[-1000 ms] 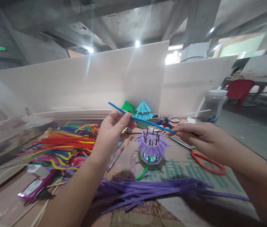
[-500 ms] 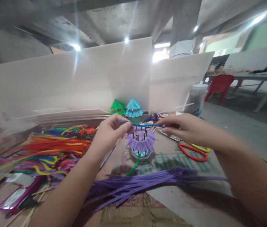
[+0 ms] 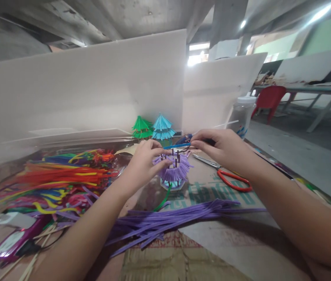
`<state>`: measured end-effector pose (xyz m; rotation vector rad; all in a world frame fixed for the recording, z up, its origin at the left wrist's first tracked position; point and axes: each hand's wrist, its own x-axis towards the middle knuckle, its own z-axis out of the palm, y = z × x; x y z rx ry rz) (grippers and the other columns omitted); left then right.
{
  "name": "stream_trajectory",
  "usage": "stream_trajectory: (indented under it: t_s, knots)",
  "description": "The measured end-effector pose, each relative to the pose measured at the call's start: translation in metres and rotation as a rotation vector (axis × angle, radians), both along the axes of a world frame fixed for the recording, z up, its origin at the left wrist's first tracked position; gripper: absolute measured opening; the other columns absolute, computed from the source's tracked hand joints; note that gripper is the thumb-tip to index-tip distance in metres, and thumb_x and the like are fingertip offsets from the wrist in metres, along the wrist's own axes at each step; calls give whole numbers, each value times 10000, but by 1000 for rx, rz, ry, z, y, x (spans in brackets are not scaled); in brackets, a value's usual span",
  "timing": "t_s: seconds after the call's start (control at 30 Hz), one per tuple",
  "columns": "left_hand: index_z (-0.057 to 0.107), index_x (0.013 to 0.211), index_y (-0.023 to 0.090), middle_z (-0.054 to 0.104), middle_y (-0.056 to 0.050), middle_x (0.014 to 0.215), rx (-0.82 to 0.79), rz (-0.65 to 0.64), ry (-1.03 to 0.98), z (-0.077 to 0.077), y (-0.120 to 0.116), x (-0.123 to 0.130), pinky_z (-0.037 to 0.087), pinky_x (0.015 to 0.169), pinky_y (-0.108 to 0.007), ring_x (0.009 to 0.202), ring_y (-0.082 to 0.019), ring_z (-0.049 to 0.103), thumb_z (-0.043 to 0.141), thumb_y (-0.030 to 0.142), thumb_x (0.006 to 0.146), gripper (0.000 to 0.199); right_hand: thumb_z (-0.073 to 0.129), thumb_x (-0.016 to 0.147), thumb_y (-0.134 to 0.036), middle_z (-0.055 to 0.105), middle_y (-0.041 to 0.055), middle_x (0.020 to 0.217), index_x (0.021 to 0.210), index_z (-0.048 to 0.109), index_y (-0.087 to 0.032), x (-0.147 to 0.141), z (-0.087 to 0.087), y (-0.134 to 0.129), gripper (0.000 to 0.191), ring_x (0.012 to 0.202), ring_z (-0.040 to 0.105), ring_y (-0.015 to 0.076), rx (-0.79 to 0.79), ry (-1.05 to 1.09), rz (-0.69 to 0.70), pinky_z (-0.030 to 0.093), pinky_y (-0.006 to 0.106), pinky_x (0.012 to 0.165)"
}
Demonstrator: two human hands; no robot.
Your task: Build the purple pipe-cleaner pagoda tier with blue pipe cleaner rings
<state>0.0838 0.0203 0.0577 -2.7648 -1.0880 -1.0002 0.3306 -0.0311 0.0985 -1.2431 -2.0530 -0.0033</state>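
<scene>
A small purple pagoda model (image 3: 178, 171) stands on the cardboard, with a fringed pipe-cleaner roof and dark upright posts. At its left side is my left hand (image 3: 150, 160), thumb and fingertips closed around the posts at the top. My right hand (image 3: 219, 148) pinches one end of a blue pipe cleaner (image 3: 178, 146), which stretches level just above the posts. The pipe cleaner's other end meets my left fingers, and its contact there is partly hidden. A green pipe cleaner (image 3: 165, 200) curves out from the model's base.
Purple pipe cleaners (image 3: 165, 222) lie in front, red-handled scissors (image 3: 232, 179) to the right. Multicoloured pipe cleaners (image 3: 62, 175) and a purple power strip (image 3: 15, 242) are on the left. Behind stand green (image 3: 142, 127) and light-blue (image 3: 163, 127) pagodas, and a clear jar (image 3: 241, 115).
Both hands have come down closer to the model with the blue pipe cleaner. My left hand has shifted from pinching its end to the model's posts. The camera view has shifted slightly.
</scene>
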Motion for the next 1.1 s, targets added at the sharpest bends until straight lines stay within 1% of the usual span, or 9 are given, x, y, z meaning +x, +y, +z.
stream_trajectory:
  t_s: [0.1,0.23,0.37,0.53,0.73,0.83,0.9,0.97,1.1]
  knots:
    - [782,971,243,620,-75,1071,48,16,66,-7,4,3,440,936,-423,1057,-258,528,679,387,902,190,552,950,-306,762,56,843,937,735,-177,3,-2,6,224,742,665,174,-10,-20,-2,435,268,647]
    - [774,900,214,633,-75,1033,56,2,67,-11,7,2,439,921,-418,1029,-252,543,654,369,920,198,554,946,-275,766,57,880,974,738,-183,6,-7,13,207,769,667,183,-17,-97,-36,424,273,658]
    - [773,977,215,640,-83,1064,27,-26,54,-8,8,-1,440,942,-426,1058,-261,553,629,337,936,193,569,935,-266,777,53,958,1024,744,-205,9,-11,18,206,823,686,188,-42,-127,-6,436,280,698]
    - [764,1028,217,649,-91,1079,34,-44,0,-2,6,-5,447,962,-429,1084,-262,564,591,297,953,205,590,925,-323,764,45,875,961,750,-205,12,-11,23,202,776,665,184,-59,-88,-17,427,285,677]
    - [784,952,261,667,-66,1061,95,-102,80,-2,6,-4,446,934,-406,1036,-235,570,630,266,936,155,580,930,-317,761,51,881,930,736,-189,16,-9,25,202,759,646,174,-77,-80,-37,425,293,700]
    - [768,1026,230,665,-78,1074,79,-106,83,-2,6,-5,452,940,-413,1042,-239,576,628,269,938,170,589,923,-319,754,45,855,928,734,-191,18,-8,24,193,732,634,167,-66,-77,-35,410,282,670]
    - [741,1102,196,656,-91,1090,60,-77,23,-1,8,-7,467,947,-406,1061,-240,584,610,268,947,215,596,915,-315,742,37,819,921,731,-194,21,-6,24,182,706,620,163,-48,-70,-55,391,273,632]
    - [731,1117,180,657,-89,1082,38,-47,-24,-1,11,-9,482,944,-394,1058,-231,599,586,252,957,228,595,909,-300,733,31,800,921,728,-199,23,-4,23,166,696,612,162,-30,-68,-100,378,270,611]
    - [769,1039,198,684,-75,1035,15,-54,49,-3,17,-13,500,900,-379,1006,-225,623,583,178,930,217,585,911,-278,731,32,812,915,724,-205,26,-2,23,157,709,612,167,-37,-71,-157,386,280,623]
